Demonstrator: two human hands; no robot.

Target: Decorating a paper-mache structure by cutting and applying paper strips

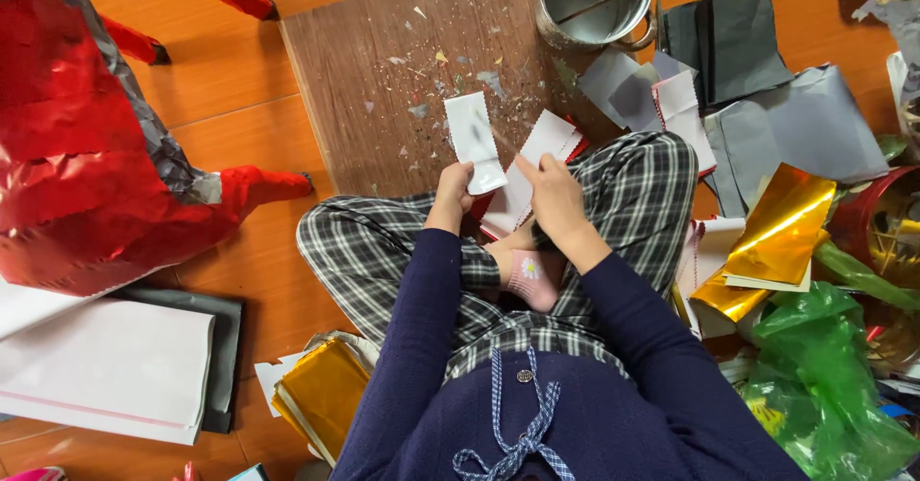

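Left hand (450,192) sits at centre frame, fingers curled shut around the lower end of a white paper slip (474,141), which stands up and away from the person over the wooden board (383,88). Right hand (554,194) is just beside it, fingers closed in a pinch on the stack of white paper pieces (532,170) lying across the lap, index finger pointing toward the slip; whether it also touches the slip is hard to tell. Step in hand looks like separating or handling one slip off the stack, mid-way through a pile of pieces. Next move likely calls for a steady pinch from the right hand on the stack so only one sheet lifts, and a free spot on the board to lay the slip. Person sits cross-legged on the orange floor (240,107) in checked trousers (632,184), pink sock (532,278) below the hands. Board is strewn with small paper scraps. Metal pot (589,2) at top centre with a thin stick in it. Grey paper sheets (795,122) upper right, gold foil sheets (781,227) right, green plastic bag (824,385) lower right. Red foil figure (86,146) at left, white paper stack (101,366) lower left, more gold foil (321,390) bottom centre-left.
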